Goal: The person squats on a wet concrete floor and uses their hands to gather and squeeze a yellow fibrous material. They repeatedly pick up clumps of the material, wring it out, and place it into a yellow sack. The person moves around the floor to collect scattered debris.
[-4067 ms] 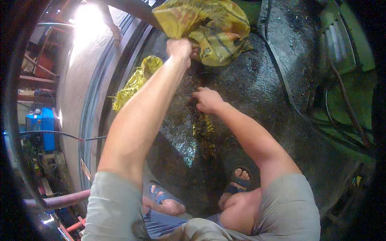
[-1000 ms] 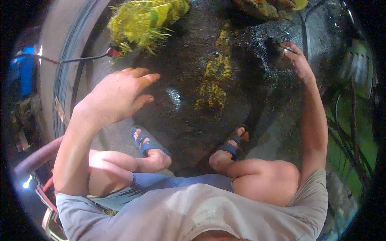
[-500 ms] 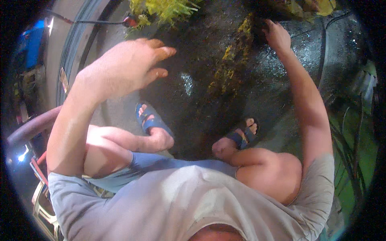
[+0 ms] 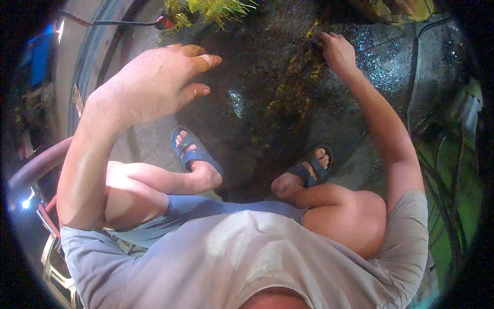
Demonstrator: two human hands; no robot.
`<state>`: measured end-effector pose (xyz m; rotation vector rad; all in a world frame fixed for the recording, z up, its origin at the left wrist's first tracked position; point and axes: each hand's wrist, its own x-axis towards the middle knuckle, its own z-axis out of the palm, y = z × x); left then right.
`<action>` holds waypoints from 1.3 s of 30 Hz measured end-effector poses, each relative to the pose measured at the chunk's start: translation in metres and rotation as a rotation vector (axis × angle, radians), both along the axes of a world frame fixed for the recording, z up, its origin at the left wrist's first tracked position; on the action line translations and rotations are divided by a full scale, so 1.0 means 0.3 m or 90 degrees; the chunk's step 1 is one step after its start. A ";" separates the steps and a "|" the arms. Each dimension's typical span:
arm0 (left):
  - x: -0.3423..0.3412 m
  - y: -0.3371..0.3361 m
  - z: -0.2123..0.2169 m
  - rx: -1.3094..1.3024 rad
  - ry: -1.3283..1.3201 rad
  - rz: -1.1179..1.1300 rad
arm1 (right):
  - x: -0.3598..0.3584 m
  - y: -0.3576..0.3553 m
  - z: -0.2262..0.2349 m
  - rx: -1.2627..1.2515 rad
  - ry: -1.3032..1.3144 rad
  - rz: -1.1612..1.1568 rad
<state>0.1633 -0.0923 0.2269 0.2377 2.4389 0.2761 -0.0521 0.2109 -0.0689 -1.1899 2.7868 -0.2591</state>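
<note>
The dark, glistening floor bore yellow scraps and a yellowish sack; the left grip hung spread, the right grip unclear.

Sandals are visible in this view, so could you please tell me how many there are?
2: the left sandal is on the left foot, and the right sandal is on the right foot.

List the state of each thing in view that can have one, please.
Left hand: open, fingers apart, nothing held
Right hand: fingers bent; grip unclear
Yellow scraps: loose, scattered
Yellow fibres: frayed, cut off by upper edge
Floor: dark, shiny in patches
Blue sandals: worn on both feet
</note>
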 end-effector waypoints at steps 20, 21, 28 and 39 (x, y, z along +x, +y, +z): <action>-0.031 0.002 -0.011 0.001 -0.052 0.000 | 0.264 0.045 0.120 -0.029 -0.152 0.093; -0.041 0.007 -0.013 0.004 -0.053 -0.005 | 0.268 0.046 0.110 0.027 -0.178 0.085; -0.050 0.015 0.009 0.013 -0.040 -0.012 | 0.249 0.014 0.080 0.022 -0.236 0.049; -0.049 0.010 0.013 -0.019 -0.057 -0.042 | -0.345 0.050 -0.004 -0.005 -0.065 -0.245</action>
